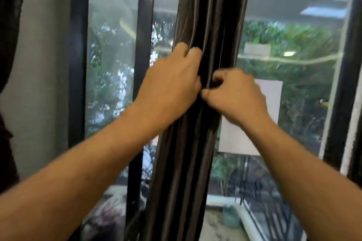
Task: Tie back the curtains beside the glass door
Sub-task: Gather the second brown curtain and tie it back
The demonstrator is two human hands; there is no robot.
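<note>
Curtain: the dark brown curtain hangs in the middle, bunched into long, shiny folds from top to bottom.
Where it is: it hangs in front of the glass door, between the left pane and the right pane.
My left hand: my left hand is wrapped around the left side of the bunch. My fingers curl into the folds and squeeze the cloth.
My right hand: my right hand is closed in a fist on the right side of the bunch, a little lower than my left hand. My thumb pokes toward my left hand and just about touches it.
Other curtain: more dark cloth hangs at the far left edge, well apart from my hands.
Door frame: a black bar stands just left of the bunch.
Outside: green leaves show far off through the glass.
Hard to see: my fingertips are tucked into the folds, so I cannot tell if I hold a tie or only cloth. The picture is blurry, mostly by my right hand. The top and bottom of the curtain are cut off.
</note>
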